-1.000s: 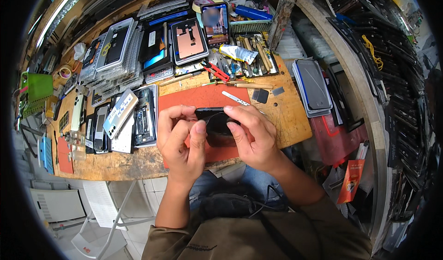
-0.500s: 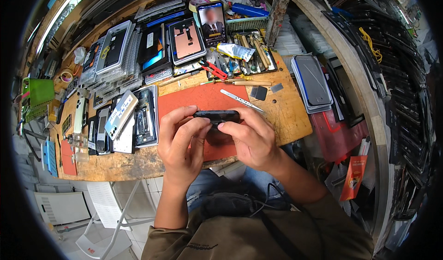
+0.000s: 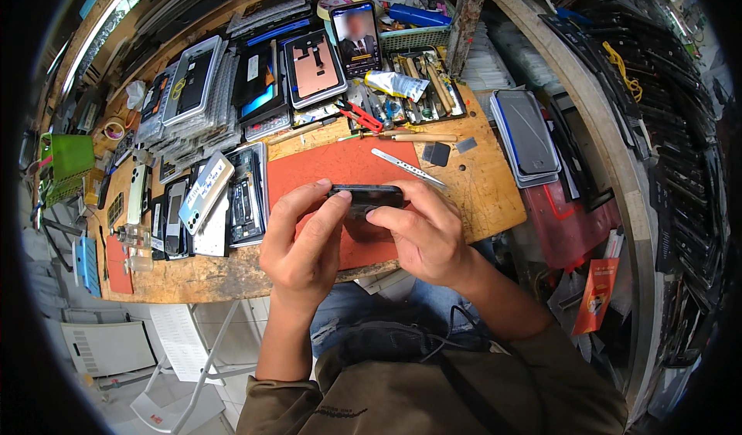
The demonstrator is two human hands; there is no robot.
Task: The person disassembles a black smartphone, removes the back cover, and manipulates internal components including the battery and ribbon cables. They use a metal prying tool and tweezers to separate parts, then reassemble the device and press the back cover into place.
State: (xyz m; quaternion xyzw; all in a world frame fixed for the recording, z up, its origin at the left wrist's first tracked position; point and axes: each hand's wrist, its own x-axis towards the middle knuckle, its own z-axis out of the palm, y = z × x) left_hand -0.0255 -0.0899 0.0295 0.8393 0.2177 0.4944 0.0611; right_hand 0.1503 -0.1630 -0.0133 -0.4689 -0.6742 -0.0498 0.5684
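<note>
My left hand (image 3: 303,242) and my right hand (image 3: 430,238) grip a dark phone (image 3: 372,194) from both ends, held nearly edge-on above the red-orange mat (image 3: 297,168). Fingers of both hands curl round it, with a left digit on its near edge and a right one bent in just below that edge. Behind the phone, silver tweezers (image 3: 402,164) lie across the mat's right side. Red-handled cutters (image 3: 362,117), wooden-handled tools (image 3: 423,137) and small dark squares (image 3: 437,154) lie farther back on the worn wooden bench (image 3: 495,215).
Stacked phone trays (image 3: 185,95) and loose phones (image 3: 205,195) crowd the left. An upright phone (image 3: 355,49) stands by a tool tray (image 3: 444,95) and green basket (image 3: 417,37). Right are phones (image 3: 524,134), a red bin (image 3: 556,226) and dark stacks (image 3: 672,164). A chair (image 3: 193,377) stands lower left.
The phone has tipped to a flatter, more edge-on angle since the earliest frame. My left fingers have shifted onto its near edge, and my right digits have moved inward and lower.
</note>
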